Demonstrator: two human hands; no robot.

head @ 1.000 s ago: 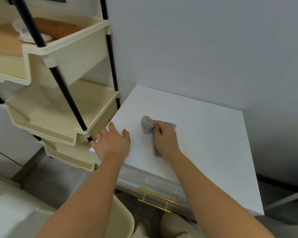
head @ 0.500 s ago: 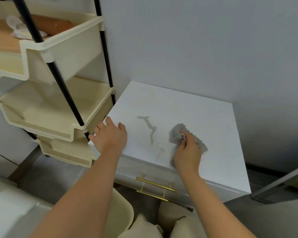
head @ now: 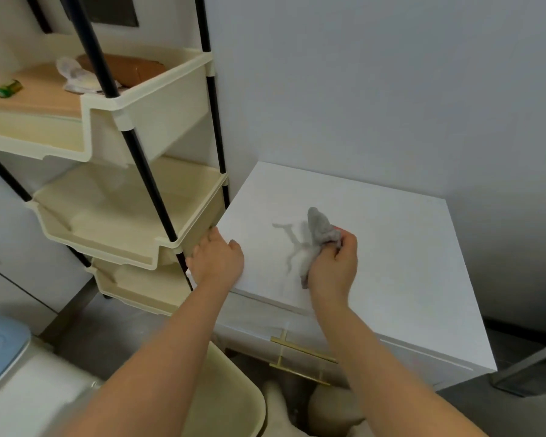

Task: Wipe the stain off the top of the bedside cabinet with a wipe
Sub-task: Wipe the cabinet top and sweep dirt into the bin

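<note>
The white bedside cabinet (head: 401, 257) stands against the grey wall. A thin grey streak of stain (head: 289, 244) runs across the left middle of its top. My right hand (head: 333, 266) is shut on a crumpled grey wipe (head: 320, 230), which sticks up from my fingers and touches the top just right of the stain. My left hand (head: 216, 258) rests flat on the cabinet's left front corner, fingers over the edge, holding nothing.
A cream tiered shelf rack (head: 133, 209) with black poles stands close to the cabinet's left side; its top tier holds a brown roll, a cloth and a green item. A cream bin (head: 230, 402) sits below my arms. Gold drawer handles (head: 300, 351) face me.
My right hand has carried the wipe back left, from the cabinet's front middle up to the stain. The left hand stays on the corner. The view has tilted slightly.
</note>
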